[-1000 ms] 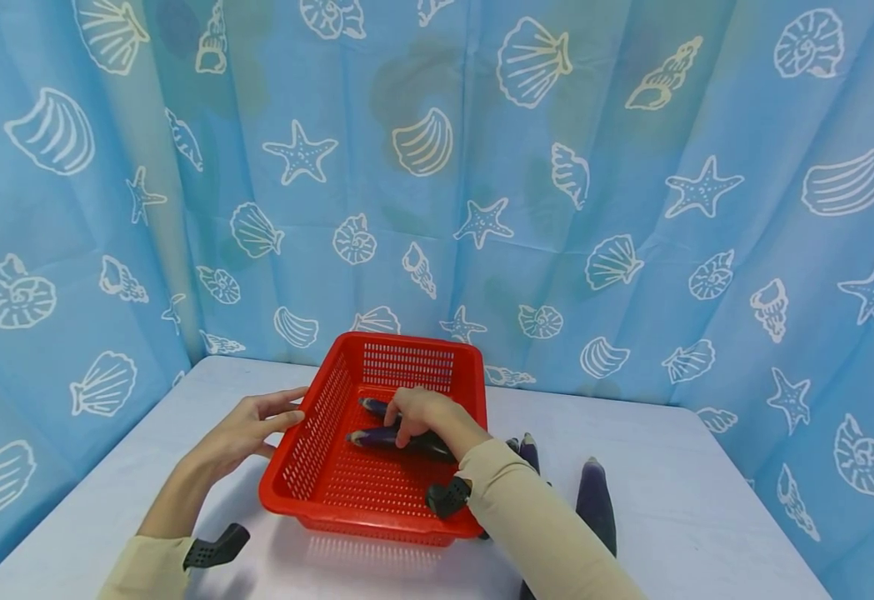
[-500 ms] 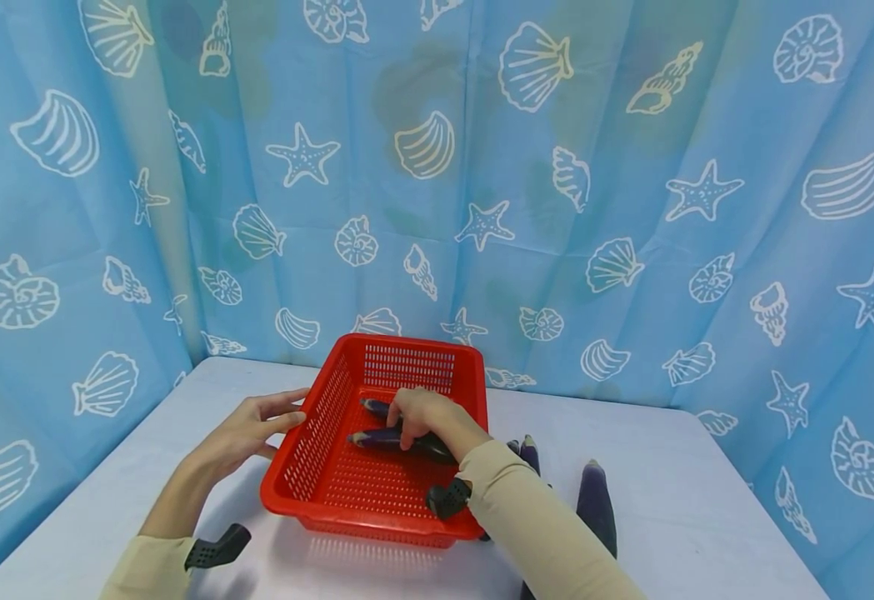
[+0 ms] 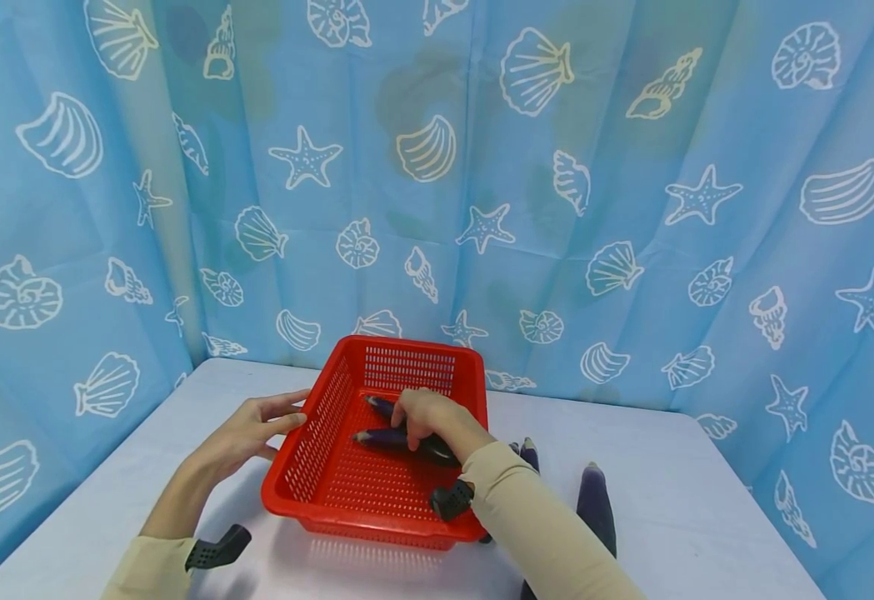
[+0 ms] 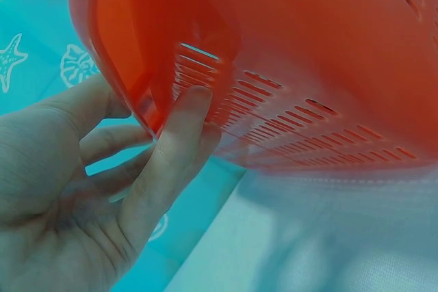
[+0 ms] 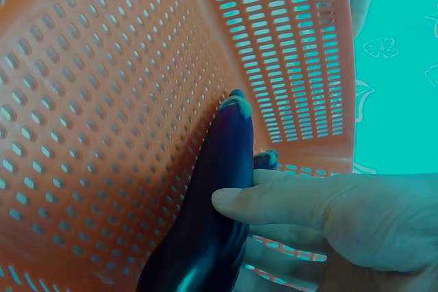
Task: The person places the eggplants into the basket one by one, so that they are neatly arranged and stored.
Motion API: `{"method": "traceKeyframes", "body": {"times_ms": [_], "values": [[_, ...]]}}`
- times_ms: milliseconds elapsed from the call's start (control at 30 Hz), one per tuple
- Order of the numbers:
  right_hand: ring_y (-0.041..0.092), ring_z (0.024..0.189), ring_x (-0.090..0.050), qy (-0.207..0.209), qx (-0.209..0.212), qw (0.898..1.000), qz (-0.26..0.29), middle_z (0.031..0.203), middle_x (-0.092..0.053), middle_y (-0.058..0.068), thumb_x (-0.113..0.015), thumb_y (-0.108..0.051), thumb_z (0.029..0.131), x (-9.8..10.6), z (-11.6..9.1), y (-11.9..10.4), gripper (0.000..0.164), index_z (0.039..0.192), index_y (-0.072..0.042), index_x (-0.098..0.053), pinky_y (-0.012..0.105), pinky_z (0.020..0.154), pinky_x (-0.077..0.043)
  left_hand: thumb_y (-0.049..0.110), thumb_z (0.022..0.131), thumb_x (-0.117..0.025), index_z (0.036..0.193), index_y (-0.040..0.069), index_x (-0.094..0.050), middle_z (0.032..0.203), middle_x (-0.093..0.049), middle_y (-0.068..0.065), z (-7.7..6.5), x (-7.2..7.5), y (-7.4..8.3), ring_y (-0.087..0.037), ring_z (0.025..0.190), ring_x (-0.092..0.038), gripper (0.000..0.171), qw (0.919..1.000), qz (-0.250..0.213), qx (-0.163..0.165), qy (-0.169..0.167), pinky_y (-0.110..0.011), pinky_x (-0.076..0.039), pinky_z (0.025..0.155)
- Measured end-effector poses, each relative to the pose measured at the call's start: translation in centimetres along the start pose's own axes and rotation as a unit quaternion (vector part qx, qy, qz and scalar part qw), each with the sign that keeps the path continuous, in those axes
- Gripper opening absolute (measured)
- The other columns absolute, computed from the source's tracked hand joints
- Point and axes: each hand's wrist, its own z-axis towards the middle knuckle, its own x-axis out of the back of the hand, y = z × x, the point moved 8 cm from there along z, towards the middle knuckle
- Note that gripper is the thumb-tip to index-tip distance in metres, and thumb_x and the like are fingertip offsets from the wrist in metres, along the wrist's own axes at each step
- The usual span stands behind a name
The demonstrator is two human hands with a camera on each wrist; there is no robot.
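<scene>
My left hand holds the left rim of a red plastic basket; in the left wrist view, fingertips rest against its slotted outer wall. Inside the basket, my right hand grips the nearer eggplant, thumb on its near side and fingers on its far side. A second eggplant lies behind it, partly hidden by that hand. The right wrist view shows the thumb pressed on the dark glossy eggplant, with the other one's stem end just beyond.
Right of the basket, another eggplant lies on the white table. More eggplant tips show beside the basket, partly covered by the right sleeve. A blue shell-patterned curtain stands behind the table.
My right hand and both eggplants in the basket have shifted slightly to the right. My left hand stays at the rim.
</scene>
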Motion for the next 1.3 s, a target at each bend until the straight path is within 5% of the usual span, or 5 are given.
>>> {"method": "traceKeyframes", "body": {"times_ms": [767, 1300], "values": [[0.021, 0.092, -0.056, 0.037, -0.021, 0.998, 0.047, 0.108, -0.066, 0.006, -0.076, -0.009, 0.083, 2.3, -1.3, 2.5, 0.030, 0.112, -0.017, -0.073, 0.036, 0.087, -0.055, 0.036, 0.094, -0.065, 0.151, 0.013, -0.038, 0.138, -0.057, -0.021, 0.0, -0.1, 0.0, -0.025, 0.108, -0.066, 0.068, 1.0000, -0.001, -0.007, -0.003, -0.046, -0.061, 0.075], [0.019, 0.085, -0.061, 0.055, 0.019, 0.996, 0.062, 0.106, -0.071, 0.006, -0.077, -0.016, 0.083, 4.7, -2.9, 3.4, 0.033, 0.116, -0.014, -0.072, 0.035, 0.082, -0.058, 0.035, 0.093, -0.065, 0.152, 0.013, -0.037, 0.138, -0.057, -0.021, 0.0, -0.1, -0.1, -0.024, 0.106, -0.066, 0.068, 1.0000, -0.003, 0.001, 0.002, -0.045, -0.061, 0.075]]}}
